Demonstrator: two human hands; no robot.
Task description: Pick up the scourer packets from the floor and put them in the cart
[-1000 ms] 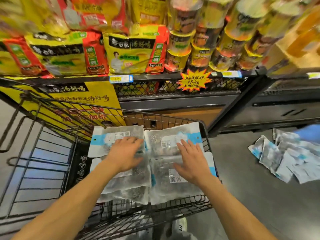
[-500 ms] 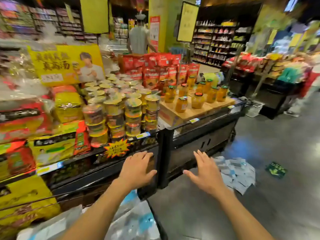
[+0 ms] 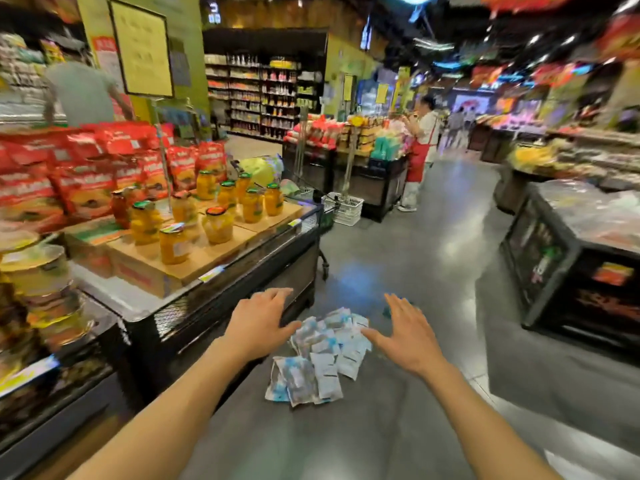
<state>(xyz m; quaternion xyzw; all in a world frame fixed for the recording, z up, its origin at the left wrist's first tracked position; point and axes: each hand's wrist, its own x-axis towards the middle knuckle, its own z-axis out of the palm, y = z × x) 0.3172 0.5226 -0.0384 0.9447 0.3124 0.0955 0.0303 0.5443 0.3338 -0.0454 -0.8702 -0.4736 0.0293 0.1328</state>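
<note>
White and blue scourer packets [image 3: 320, 355] lie heaped on the grey floor [image 3: 398, 271]. We hold our left hand [image 3: 258, 322] and right hand [image 3: 407, 336] above them, fingers spread, holding nothing.

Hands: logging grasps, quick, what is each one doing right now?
Left hand: open, holding nothing.
Right hand: open, holding nothing.

We look down a shop aisle. Our left hand [image 3: 259, 323] and right hand [image 3: 406, 336] reach forward, apart, with a heap of scourer packets [image 3: 320, 358] on the floor [image 3: 398, 258] between and beyond them. A display stand [image 3: 221, 289] runs along our left, jars [image 3: 216, 223] standing on it. Another stand [image 3: 561, 268] sits to our right, across the aisle.
</note>
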